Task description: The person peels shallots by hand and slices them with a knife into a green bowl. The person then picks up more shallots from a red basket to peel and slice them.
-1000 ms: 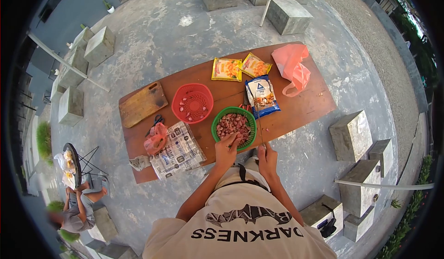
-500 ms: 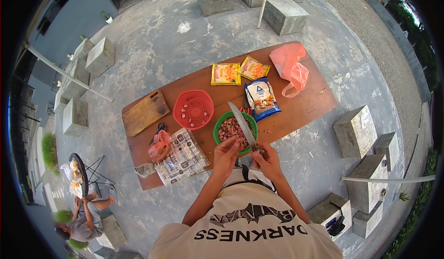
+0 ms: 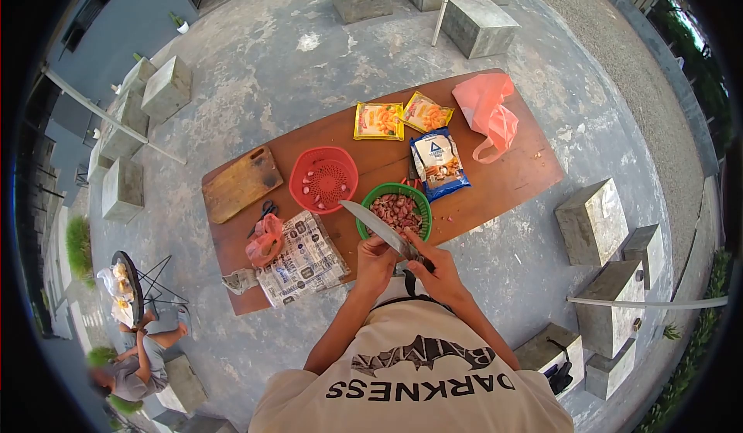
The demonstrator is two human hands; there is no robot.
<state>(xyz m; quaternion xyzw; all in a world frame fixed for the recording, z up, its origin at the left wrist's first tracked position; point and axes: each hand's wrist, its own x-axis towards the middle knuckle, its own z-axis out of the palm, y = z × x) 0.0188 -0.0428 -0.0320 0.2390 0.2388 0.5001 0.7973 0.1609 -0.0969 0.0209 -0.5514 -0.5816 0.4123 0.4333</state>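
Note:
A large knife (image 3: 377,222) is in my right hand (image 3: 436,264), its blade slanting up and left over the near rim of a green basket (image 3: 427,230). Small reddish shallots (image 3: 398,212) fill that basket. Close to the blade, my left hand (image 3: 376,261) has its fingers pressed together; what they hold is too small and hidden to name. A red basket (image 3: 323,179) with a few shallots in it stands just beyond the knife tip.
On the brown table (image 3: 364,168) lie a cutting board (image 3: 241,184), scissors, newspaper (image 3: 300,260), yellow packets (image 3: 378,121), a blue-white packet (image 3: 439,162) and a pink plastic bag (image 3: 489,116). Concrete blocks surround it. Another person (image 3: 139,371) sits at the lower left.
The knife has swung left, its tip moving from above the green basket towards the red one. My right hand has moved closer to my left hand.

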